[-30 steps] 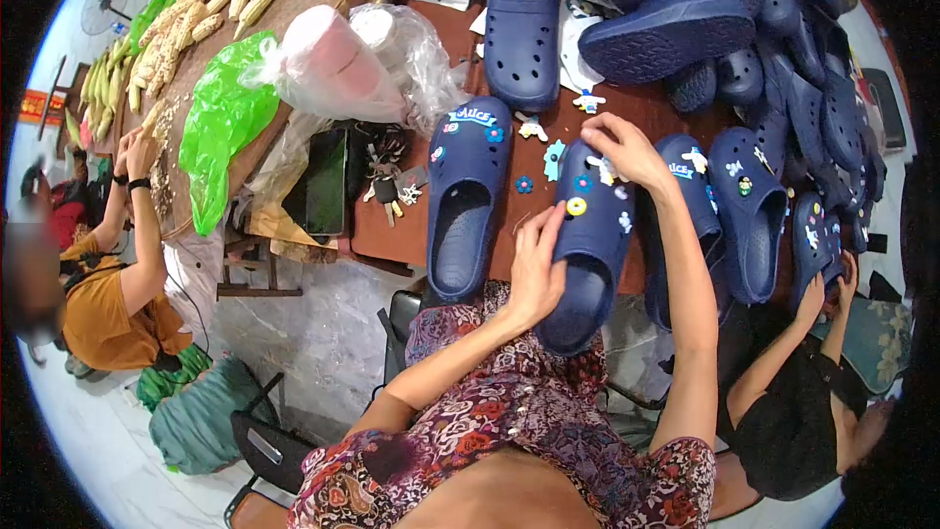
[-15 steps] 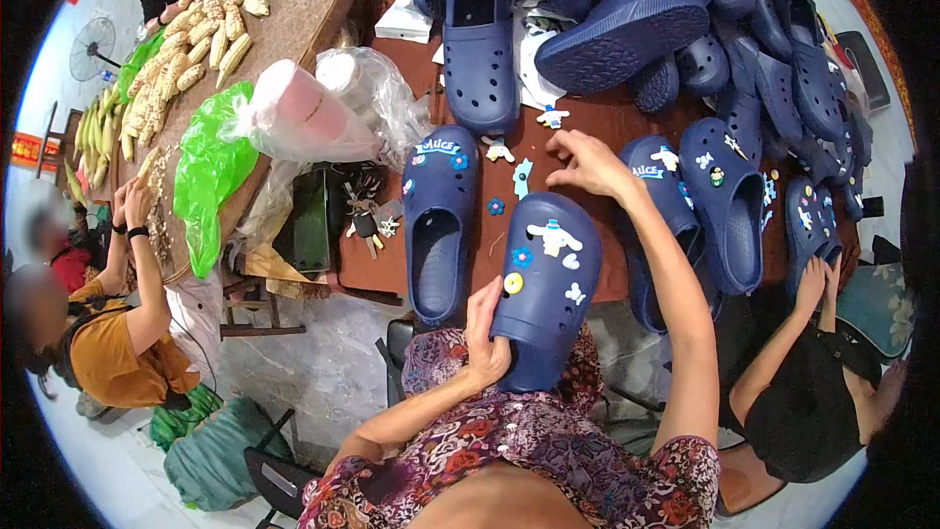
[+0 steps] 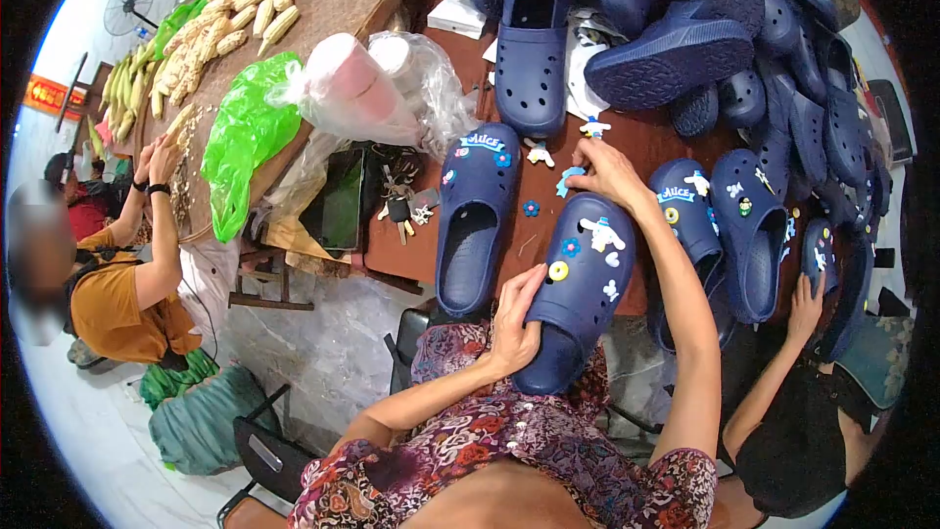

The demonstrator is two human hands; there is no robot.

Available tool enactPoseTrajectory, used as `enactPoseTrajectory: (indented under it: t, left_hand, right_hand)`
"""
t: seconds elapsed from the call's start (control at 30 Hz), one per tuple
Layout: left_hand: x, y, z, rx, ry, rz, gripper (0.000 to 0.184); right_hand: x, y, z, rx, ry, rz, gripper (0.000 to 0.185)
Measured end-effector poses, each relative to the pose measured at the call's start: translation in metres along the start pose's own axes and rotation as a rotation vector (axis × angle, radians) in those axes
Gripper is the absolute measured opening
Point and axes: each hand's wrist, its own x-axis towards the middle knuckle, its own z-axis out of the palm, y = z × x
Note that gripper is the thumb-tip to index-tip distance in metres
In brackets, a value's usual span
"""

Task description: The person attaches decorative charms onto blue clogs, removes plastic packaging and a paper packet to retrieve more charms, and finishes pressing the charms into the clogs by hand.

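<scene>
Navy charm-studded clog, over my lap, is gripped by my left hand; my right hand pinches a light-blue charm (small, easily fumbled), which could drop if my pinch slips.

In the centre of the frame, the navy clog looks smooth, matt, foam-like plastic; its white charm seems rubbery. At upper left, the green bag is thin, shiny plastic, and the round tray looks roughly woven.
</scene>
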Motion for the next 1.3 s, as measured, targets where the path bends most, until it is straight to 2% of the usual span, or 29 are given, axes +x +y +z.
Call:
enactPoseTrajectory:
  t: [0.13, 0.27, 0.37, 0.43, 0.57, 0.63, 0.67, 0.77, 0.9, 1.0, 1.03, 1.1, 1.13, 1.17, 1.2, 1.23, 1.3]
  left_hand:
    - [0.015, 0.004, -0.001, 0.049, -0.028, 0.029, 0.068]
    - [0.029, 0.003, 0.004, 0.085, -0.022, 0.014, 0.07]
    - [0.043, 0.007, 0.007, 0.125, -0.026, -0.017, 0.071]
    - [0.05, 0.006, 0.012, 0.125, -0.024, -0.017, 0.072]
    - [0.067, 0.005, 0.024, 0.145, -0.023, -0.031, 0.071]
    - [0.072, 0.002, 0.031, 0.127, 0.01, -0.039, 0.063]
    - [0.074, 0.0, 0.033, 0.119, 0.006, -0.027, 0.064]
    - [0.073, -0.002, 0.032, 0.109, -0.061, -0.055, 0.066]
    - [0.07, 0.008, 0.013, 0.08, -0.101, -0.041, 0.068]
    - [0.074, 0.027, -0.018, 0.072, -0.212, 0.08, 0.063]
    - [0.079, 0.03, -0.025, 0.002, -0.204, 0.057, 0.056]
    - [0.1, 0.037, -0.045, 0.097, -0.057, 0.218, 0.045]
    - [0.113, 0.035, -0.055, 0.143, -0.022, 0.234, 0.042]
    - [0.128, 0.033, -0.064, 0.189, 0.014, 0.25, 0.04]
    - [0.143, 0.027, -0.072, 0.241, 0.042, 0.255, 0.039]
    - [0.157, 0.019, -0.077, 0.293, 0.07, 0.261, 0.037]
    - [0.185, 0.007, -0.087, 0.358, 0.051, 0.212, 0.036]
  right_hand:
    - [-0.008, 0.007, -0.01, 0.043, 0.14, 0.138, 0.038]
    - [-0.01, 0.012, -0.025, 0.141, 0.282, 0.287, 0.028]
    - [-0.006, 0.016, -0.036, 0.245, 0.314, 0.301, 0.022]
    - [-0.004, -0.004, -0.046, 0.269, 0.299, 0.281, 0.021]
    - [0.0, -0.037, -0.048, 0.355, 0.1, 0.162, 0.016]
    - [0.005, -0.045, -0.042, 0.299, 0.026, 0.101, 0.017]
    - [0.008, -0.044, -0.037, 0.194, 0.018, 0.0, 0.017]
    - [0.018, -0.05, -0.024, 0.008, -0.067, 0.006, 0.016]
    - [0.019, -0.046, -0.015, -0.026, -0.075, -0.055, 0.018]
    - [0.024, -0.046, -0.014, 0.228, 0.206, 0.131, 0.029]
    - [0.026, -0.042, -0.014, 0.237, 0.226, 0.172, 0.037]
    - [0.036, -0.036, -0.011, 0.272, 0.242, 0.256, 0.055]
    - [0.042, -0.034, -0.007, 0.273, 0.245, 0.251, 0.055]
    - [0.048, -0.032, -0.002, 0.415, 0.236, 0.292, 0.066]
    - [0.055, -0.03, 0.003, 0.557, 0.224, 0.333, 0.078]
    - [0.061, -0.024, 0.009, 0.557, 0.226, 0.326, 0.078]
    - [0.074, -0.011, 0.021, 0.513, 0.194, 0.434, 0.093]
